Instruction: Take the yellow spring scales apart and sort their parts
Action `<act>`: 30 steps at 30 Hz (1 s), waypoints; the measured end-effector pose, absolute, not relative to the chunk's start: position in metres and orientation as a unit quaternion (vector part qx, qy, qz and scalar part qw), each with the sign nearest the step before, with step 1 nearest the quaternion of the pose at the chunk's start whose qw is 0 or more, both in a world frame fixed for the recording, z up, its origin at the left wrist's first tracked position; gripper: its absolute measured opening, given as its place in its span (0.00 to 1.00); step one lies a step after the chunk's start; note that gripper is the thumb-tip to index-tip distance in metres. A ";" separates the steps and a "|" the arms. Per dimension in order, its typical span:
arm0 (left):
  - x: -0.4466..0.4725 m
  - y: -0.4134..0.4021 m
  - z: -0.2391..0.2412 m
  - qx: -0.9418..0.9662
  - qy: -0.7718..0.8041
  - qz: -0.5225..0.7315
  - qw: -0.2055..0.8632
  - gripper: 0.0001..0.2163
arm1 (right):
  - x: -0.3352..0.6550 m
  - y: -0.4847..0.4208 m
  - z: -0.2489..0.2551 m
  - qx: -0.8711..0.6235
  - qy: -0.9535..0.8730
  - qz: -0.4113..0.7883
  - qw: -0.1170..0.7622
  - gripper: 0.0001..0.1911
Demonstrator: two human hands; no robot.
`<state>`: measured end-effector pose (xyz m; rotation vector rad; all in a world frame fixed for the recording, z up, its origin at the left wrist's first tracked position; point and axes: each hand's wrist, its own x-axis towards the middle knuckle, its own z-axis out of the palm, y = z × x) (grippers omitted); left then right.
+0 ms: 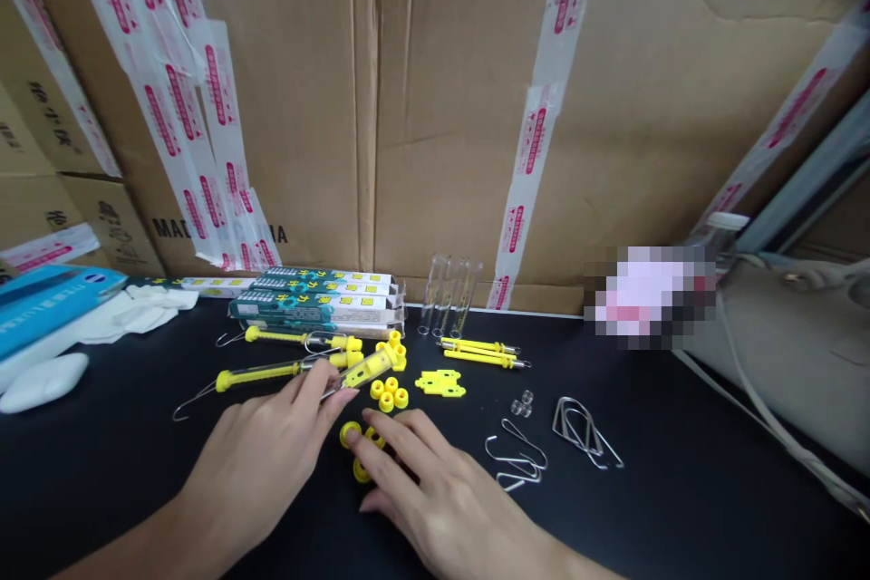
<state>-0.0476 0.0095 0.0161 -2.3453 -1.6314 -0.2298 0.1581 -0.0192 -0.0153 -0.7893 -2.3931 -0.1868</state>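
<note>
My left hand (272, 453) rests on the black table (680, 489), its fingertips pinched on the near end of a clear tube with a yellow end piece (371, 367). My right hand (421, 489) lies beside it with fingers stretched out, the fingertips touching small yellow rings (352, 432). Several yellow caps (389, 394) sit just beyond the fingers. A flat yellow plate (441, 383) lies to the right of them.
Two assembled yellow spring scales (272, 372) lie to the left. Printed boxes (319, 299), clear tubes (449, 294) and yellow rods (479, 352) stand further back. Wire hooks (520, 462) and bent wire clips (584, 430) lie right. Cardboard cartons (441, 91) wall the back.
</note>
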 end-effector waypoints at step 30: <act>-0.036 -0.004 0.010 -0.883 -0.308 -0.267 0.235 0.22 | 0.214 -0.018 0.002 -0.449 -0.580 0.471 0.490 0.12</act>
